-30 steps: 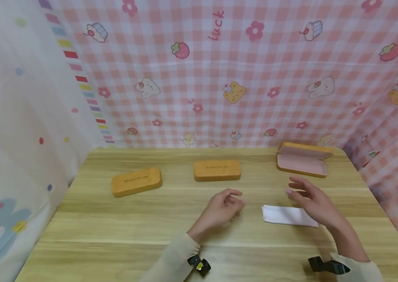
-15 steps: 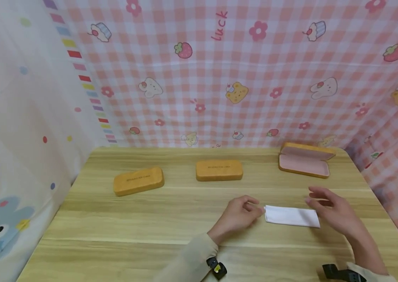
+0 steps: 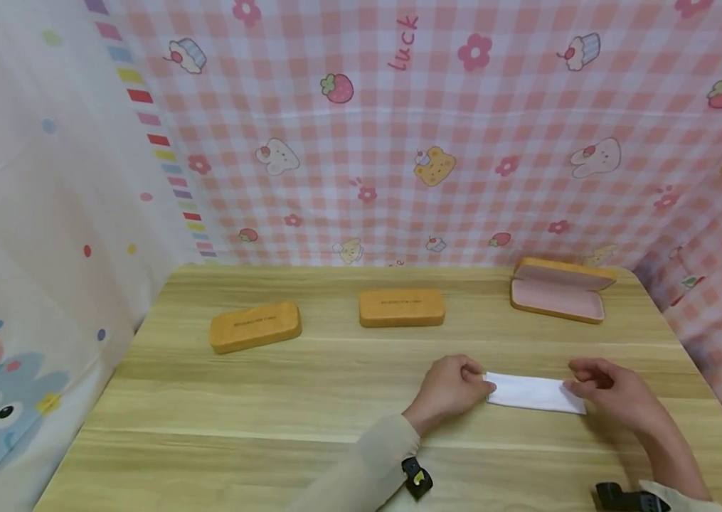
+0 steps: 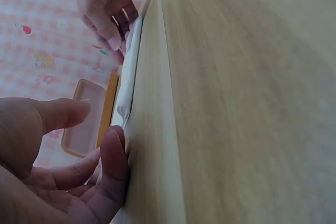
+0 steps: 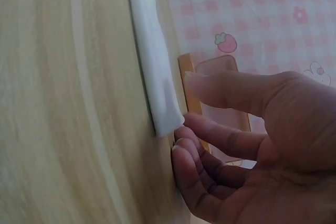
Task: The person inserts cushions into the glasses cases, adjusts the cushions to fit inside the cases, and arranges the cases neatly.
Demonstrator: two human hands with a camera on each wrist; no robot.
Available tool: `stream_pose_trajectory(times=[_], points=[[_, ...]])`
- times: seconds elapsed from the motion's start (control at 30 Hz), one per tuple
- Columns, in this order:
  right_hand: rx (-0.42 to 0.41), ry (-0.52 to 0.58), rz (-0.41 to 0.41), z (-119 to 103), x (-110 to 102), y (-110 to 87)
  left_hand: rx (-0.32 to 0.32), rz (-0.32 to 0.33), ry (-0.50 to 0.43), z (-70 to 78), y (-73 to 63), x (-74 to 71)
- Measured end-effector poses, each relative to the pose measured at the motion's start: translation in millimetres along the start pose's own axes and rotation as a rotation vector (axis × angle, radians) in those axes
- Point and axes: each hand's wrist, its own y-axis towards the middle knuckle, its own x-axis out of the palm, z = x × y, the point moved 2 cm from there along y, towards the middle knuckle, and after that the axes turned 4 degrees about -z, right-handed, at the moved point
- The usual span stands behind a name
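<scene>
A folded white cloth (image 3: pixel 535 393) lies flat on the wooden table, one short end toward each hand. At its left end is my left hand (image 3: pixel 452 390); the left wrist view shows the thumb (image 4: pixel 65 113) apart from the fingers, with fingertips close to the cloth's end. My right hand (image 3: pixel 617 392) is at the other end. In the right wrist view its thumb (image 5: pixel 220 88) stays off the cloth, while the fingertips rest by the cloth's corner, seemingly touching it. Neither hand pinches the cloth.
An open glasses case (image 3: pixel 555 299) with a pink lining stands at the back right. Two closed orange-brown cases lie farther left, one case (image 3: pixel 402 308) at the middle back and another case (image 3: pixel 256 327) on the left. A checked curtain (image 3: pixel 361 128) hangs behind the table.
My left hand has moved right to the cloth's left end. My right hand has come down and right to its right end. The cloth and cases stay in place; the view shifts slightly.
</scene>
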Motion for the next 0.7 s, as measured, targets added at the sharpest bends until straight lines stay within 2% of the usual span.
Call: stream_pose_trajectory(times=[0.17, 0.33, 0.57, 0.7], points=[[-0.033, -0.037, 0.018, 2.0, 0.8, 0.5, -0.059, 0.053, 0.103, 6.6, 0.1, 4.7], [-0.042, -0.063, 0.026, 3.4, 2.9, 1.7, -0.11, 0.09, 0.169, 11.8, -1.4, 7.9], [-0.025, -0.111, 0.026, 1.1, 4.6, 2.4, -0.14, 0.11, 0.22, 11.4, 3.8, 9.9], [-0.024, -0.115, 0.018, 0.7, 3.0, 3.7, -0.13, 0.127, 0.258, 12.8, 5.4, 10.9]])
